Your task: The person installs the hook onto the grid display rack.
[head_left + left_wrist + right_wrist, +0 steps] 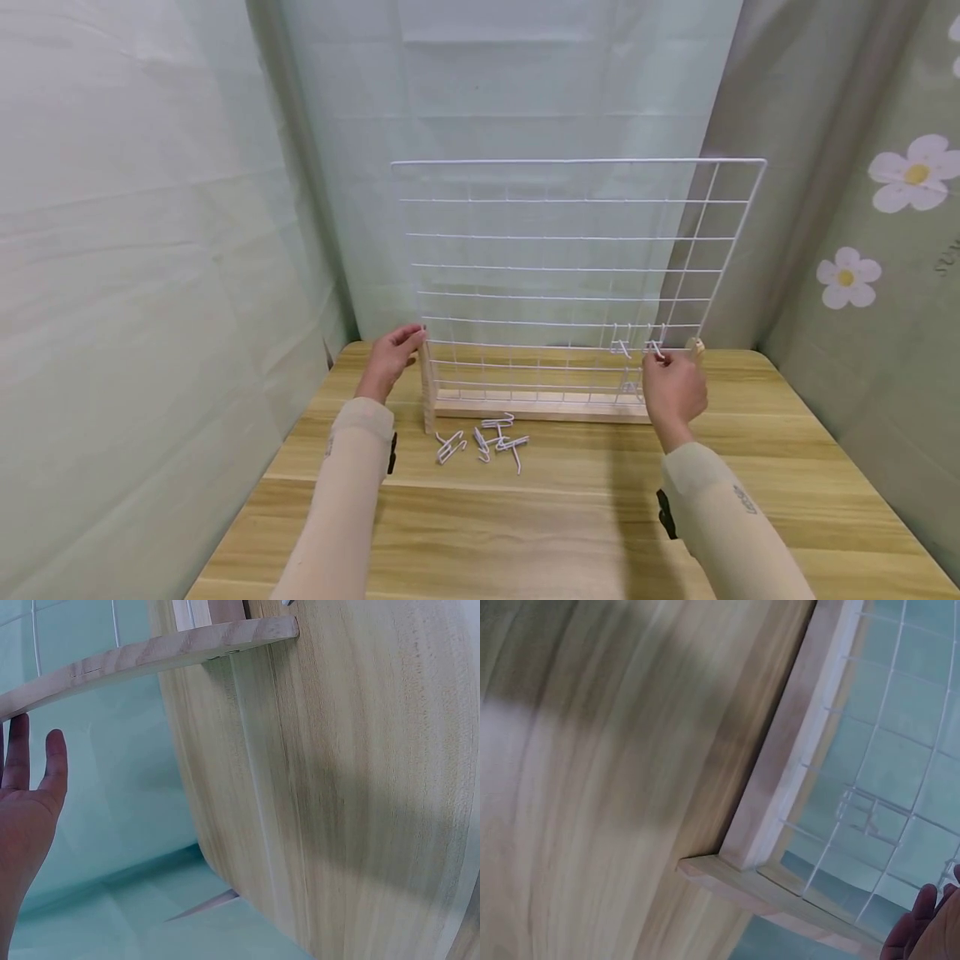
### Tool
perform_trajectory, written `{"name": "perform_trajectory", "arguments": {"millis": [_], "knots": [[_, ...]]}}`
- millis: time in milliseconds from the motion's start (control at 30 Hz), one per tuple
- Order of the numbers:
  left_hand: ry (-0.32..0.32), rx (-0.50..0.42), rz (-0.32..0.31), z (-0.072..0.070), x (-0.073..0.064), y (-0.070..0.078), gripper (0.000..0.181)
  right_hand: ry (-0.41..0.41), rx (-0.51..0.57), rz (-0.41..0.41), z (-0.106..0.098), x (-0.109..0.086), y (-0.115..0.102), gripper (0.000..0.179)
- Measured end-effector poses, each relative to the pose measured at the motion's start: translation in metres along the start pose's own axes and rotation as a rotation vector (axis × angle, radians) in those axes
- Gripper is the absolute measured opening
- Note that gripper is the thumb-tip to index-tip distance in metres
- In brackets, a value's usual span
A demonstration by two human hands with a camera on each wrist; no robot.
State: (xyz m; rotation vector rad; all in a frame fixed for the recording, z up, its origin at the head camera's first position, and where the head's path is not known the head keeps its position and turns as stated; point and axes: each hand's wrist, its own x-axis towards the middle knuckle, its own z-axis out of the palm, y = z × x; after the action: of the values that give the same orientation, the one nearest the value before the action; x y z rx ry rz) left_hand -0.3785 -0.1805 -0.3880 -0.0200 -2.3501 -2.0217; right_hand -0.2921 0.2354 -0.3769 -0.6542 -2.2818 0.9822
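A white wire grid panel [540, 297] stands upright in a wooden base [540, 408]. At its left, my left hand [390, 358] grips the upper end of the wooden side post [428, 387]; the left wrist view shows fingers [20, 754] against that post. On the right side of the panel, my right hand [675, 387] pinches a white wire hook [655, 347] at the grid wires. Left of it another white hook [621, 347] hangs on the grid, and a further hook [630, 387] is lower down. The right hand is mostly cut off in the right wrist view.
Several loose white hooks [513, 444] lie on the wood-grain table [510, 525] in front of the base's left part. A second wooden side post [698, 350] is behind my right hand. Pale curtains [150, 250] surround the table at the left, back and right.
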Motion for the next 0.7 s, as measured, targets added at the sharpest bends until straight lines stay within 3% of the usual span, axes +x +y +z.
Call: {"name": "perform_trajectory", "arguments": {"millis": [433, 700], "knots": [[-0.003, 0.001, -0.006, -0.002, 0.001, 0.002, 0.046, -0.029, 0.006, 0.038, -0.006, -0.006, 0.008, 0.032], [-0.011, -0.011, 0.002, 0.0, 0.002, 0.003, 0.042, 0.004, 0.035, 0.049, -0.006, -0.01, 0.015, 0.03]]}}
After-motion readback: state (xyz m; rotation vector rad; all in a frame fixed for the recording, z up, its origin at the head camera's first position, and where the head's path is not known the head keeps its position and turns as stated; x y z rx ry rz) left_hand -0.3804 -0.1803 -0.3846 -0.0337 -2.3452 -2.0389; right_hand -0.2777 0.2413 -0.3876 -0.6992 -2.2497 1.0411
